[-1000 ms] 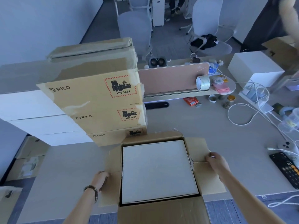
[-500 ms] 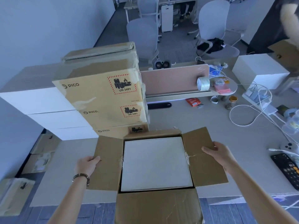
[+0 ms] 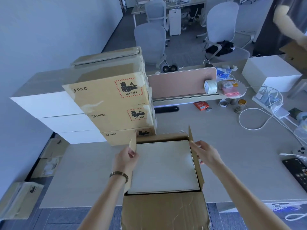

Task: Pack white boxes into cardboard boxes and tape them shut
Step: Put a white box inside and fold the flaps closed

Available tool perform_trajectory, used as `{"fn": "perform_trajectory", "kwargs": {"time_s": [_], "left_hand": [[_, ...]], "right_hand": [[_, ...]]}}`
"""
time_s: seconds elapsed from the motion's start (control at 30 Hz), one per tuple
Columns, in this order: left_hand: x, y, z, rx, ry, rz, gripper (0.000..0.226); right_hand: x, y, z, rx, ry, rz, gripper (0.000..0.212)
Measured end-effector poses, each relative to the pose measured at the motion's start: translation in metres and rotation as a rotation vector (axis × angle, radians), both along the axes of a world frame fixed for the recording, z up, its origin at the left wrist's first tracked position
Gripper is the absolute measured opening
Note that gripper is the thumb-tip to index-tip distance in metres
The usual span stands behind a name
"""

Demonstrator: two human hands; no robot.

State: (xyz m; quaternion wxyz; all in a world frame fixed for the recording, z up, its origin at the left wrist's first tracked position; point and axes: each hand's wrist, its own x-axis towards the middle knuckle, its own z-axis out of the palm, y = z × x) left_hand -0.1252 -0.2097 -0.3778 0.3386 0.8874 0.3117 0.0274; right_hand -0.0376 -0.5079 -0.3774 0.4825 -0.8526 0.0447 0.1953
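Observation:
An open cardboard box (image 3: 164, 211) stands at the table's near edge with a white box (image 3: 163, 165) lying flat inside it. Both side flaps stand upright. My left hand (image 3: 126, 159) grips the left flap near its top, thumb over the edge. My right hand (image 3: 205, 154) holds the right flap from outside, fingers on its upper edge. The near flap hangs open toward me. A roll of clear tape (image 3: 210, 86) stands on a shelf at the desk divider.
A stack of taped PICO cartons (image 3: 109, 98) rises just behind the open box, with stacked white boxes (image 3: 54, 113) to its left. Another white box (image 3: 270, 75) sits far right. White cables (image 3: 259, 117) and a remote (image 3: 297, 170) lie at right. A person (image 3: 289, 22) stands at the far right.
Both side flaps have swung up from lying flat outward to standing upright. My hands moved inward with them, closer to the white box.

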Motion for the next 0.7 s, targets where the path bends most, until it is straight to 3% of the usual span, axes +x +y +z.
{"fn": "perform_trajectory", "kwargs": {"time_s": [0.07, 0.13, 0.2, 0.23, 0.3, 0.43, 0.6, 0.7], "left_hand": [[0.001, -0.007, -0.003, -0.045, 0.012, -0.064, 0.019], [0.003, -0.007, -0.009, -0.059, 0.064, -0.12, 0.024], [0.004, 0.0, -0.017, -0.025, 0.102, -0.186, 0.011], [0.003, 0.006, -0.022, 0.003, 0.123, -0.247, 0.012], [-0.001, 0.017, -0.035, 0.054, 0.221, -0.406, 0.043], [-0.008, 0.024, -0.06, 0.07, 0.387, -0.6, 0.077], [-0.014, 0.027, -0.071, 0.075, 0.383, -0.595, 0.076], [-0.017, 0.028, -0.074, -0.045, 0.356, -0.579, 0.071]], "right_hand": [[-0.002, 0.01, -0.002, 0.036, 0.013, 0.051, 0.033], [-0.003, 0.017, -0.012, 0.016, -0.012, 0.114, 0.023], [-0.003, 0.02, -0.025, -0.135, -0.081, 0.219, 0.014], [-0.003, 0.02, -0.031, -0.225, -0.108, 0.299, 0.029], [-0.004, 0.02, -0.041, -0.387, -0.139, 0.43, 0.053], [-0.011, 0.018, -0.062, -0.491, -0.087, 0.56, 0.074], [-0.012, 0.019, -0.077, -0.448, 0.014, 0.5, 0.096], [-0.011, 0.019, -0.073, -0.436, 0.053, 0.476, 0.098]]}}
